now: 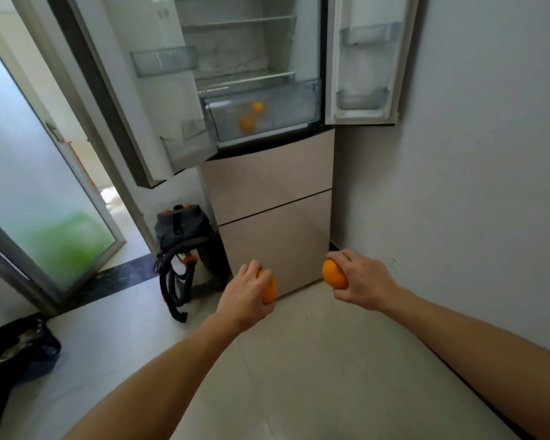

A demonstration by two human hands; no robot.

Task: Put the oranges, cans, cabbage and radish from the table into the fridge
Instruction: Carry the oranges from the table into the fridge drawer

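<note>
I stand in front of the fridge [267, 173], whose two upper doors hang wide open. My left hand [245, 296] is closed around an orange [269, 292], low in front of the beige lower drawers. My right hand [359, 281] grips a second orange [333, 274] at about the same height. Inside the clear crisper drawer [296, 106] lie two more oranges [247, 122], one behind the other. The shelves above the drawer look bare. No table, cans, cabbage or radish are in view.
A vacuum cleaner [185, 239] with a black hose stands on the floor left of the fridge. A frosted glass sliding door [42, 198] is at the left. A dark bag [19, 347] lies at the lower left. A white wall [489, 154] runs along the right.
</note>
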